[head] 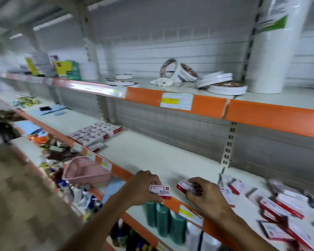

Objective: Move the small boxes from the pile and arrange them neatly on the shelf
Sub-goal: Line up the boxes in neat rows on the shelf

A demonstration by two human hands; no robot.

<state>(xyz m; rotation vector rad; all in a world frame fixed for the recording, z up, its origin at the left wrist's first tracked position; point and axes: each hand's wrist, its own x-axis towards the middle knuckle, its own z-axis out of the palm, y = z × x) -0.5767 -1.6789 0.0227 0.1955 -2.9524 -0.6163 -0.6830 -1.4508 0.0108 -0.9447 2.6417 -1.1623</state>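
The left hand [143, 187] pinches a small red-and-white box [159, 191] between curled fingers and thumb, just above the orange front edge of the middle shelf [152, 153]. The right hand [205, 198] grips a second small box [185, 186] the same way, tilted, close beside the first but not touching it. To the right, on the same pale shelf board, lies the loose pile of boxes [279, 209], scattered at all angles and smeared by motion. Far to the left on that shelf, well apart from the hands, a neat block of the same boxes [96, 134] sits in flat rows near the front edge. The shelving is pale metal with a slatted grey back wall, slotted uprights and orange edge strips. A white and yellow price label [177, 101] is clipped to the upper shelf's strip; its writing is too blurred to read, as is the print on the boxes. The upper shelf carries rolls of tape [223, 86] lying flat and leaning, and a tall white wrapped stack [272, 51] with a green and white label. Below the hands stand green bottles [163, 220], and a pink basket [85, 171] sits to the lower left.
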